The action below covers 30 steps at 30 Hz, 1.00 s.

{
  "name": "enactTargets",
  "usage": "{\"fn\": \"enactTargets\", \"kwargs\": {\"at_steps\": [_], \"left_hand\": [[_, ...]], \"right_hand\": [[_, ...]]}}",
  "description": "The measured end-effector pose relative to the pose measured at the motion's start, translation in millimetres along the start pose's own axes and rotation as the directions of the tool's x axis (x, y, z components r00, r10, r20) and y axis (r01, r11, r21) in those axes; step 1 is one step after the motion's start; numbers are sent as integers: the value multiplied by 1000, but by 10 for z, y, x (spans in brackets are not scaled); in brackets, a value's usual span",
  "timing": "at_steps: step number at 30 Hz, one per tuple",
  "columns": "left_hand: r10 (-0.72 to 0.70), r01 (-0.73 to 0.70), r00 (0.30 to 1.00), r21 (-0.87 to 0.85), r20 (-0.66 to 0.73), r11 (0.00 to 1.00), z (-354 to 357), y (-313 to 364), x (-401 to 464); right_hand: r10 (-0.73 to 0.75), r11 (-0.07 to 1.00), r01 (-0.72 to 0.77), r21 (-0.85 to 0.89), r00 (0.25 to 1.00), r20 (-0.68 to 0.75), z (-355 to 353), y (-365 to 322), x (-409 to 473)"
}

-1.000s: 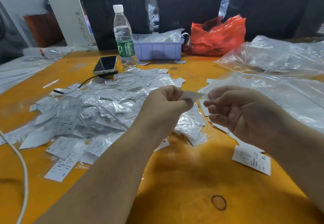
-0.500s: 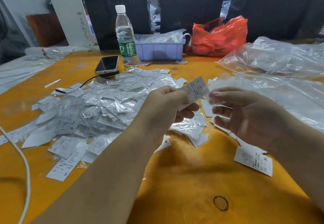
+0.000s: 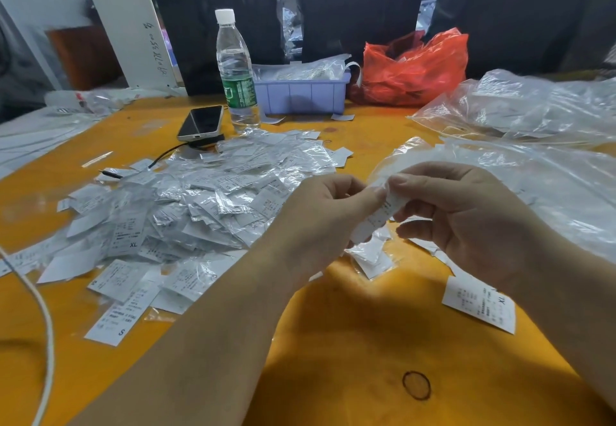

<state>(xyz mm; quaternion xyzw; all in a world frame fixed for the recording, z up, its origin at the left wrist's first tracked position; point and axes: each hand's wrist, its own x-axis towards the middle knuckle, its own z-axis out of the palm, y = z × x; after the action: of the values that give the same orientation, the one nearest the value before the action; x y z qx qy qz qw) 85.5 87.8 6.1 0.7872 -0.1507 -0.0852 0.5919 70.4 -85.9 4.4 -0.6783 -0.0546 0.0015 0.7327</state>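
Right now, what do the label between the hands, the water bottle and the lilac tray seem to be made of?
The label: thin white paper or fabric, matte; it curls where the left hand and right hand pinch it. The water bottle: clear glossy plastic; see-through wall, white cap. The lilac tray: opaque moulded plastic, dull sheen; ribbed sides.

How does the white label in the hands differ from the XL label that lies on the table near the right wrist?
The held label hangs tilted in the air, pinched by the left hand and right hand; the XL label lies flat on the orange table, untouched. Fingers hide part of the held label; the XL label shows its whole printed face. Both are white with small dark print.
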Motion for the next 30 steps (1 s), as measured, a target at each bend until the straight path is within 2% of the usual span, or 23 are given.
{"fn": "enactTargets", "kwargs": {"at_steps": [4, 8, 19, 30], "left_hand": [[53, -56, 996, -50, -72, 997, -16, 1, 2], [59, -68, 995, -121, -80, 990, -21, 16, -1], [30, -31, 999, -46, -22, 998, 11, 12, -11], [66, -66, 998, -4, 12, 998, 15, 10, -14]], "right_hand": [[-46, 999, 48, 25, 996, -74, 1, -29, 3], [-84, 996, 87, 15, 987, -138, 0, -60, 2], [-107, 994, 102, -50, 987, -117, 27, -19, 9], [-123, 986, 111, -124, 988, -93, 31, 6, 6]]}}
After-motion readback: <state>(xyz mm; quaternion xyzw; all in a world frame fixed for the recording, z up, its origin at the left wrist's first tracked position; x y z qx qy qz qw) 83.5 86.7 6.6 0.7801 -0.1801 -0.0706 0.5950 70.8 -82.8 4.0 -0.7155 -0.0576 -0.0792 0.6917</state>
